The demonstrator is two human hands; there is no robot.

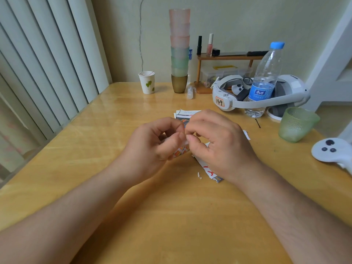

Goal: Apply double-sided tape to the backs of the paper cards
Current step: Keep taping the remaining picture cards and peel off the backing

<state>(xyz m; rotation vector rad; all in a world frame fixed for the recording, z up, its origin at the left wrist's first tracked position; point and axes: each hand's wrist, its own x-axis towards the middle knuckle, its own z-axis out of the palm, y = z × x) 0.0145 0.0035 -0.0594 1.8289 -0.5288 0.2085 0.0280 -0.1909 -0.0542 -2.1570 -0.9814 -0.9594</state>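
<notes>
Head view shows two bare hands meeting above a shiny yellow wood surface [95, 149]. The left hand [156, 143] curls round a small paper card [181, 151] with orange and white print, tilted, its long side running up to the right. Both thumbs and first fingers pinch a tiny white tape piece [185, 142] at the card's top edge. The right hand [219, 141] is curled too, resting over more cards [209, 171] with red marks. Just behind the hands lies a card stack [187, 113] with tiny print too small to read. Further behind the hands, a white headset [226, 100] has a tag reading "149". A clear plastic water bottle [266, 77] has a blue label.
</notes>
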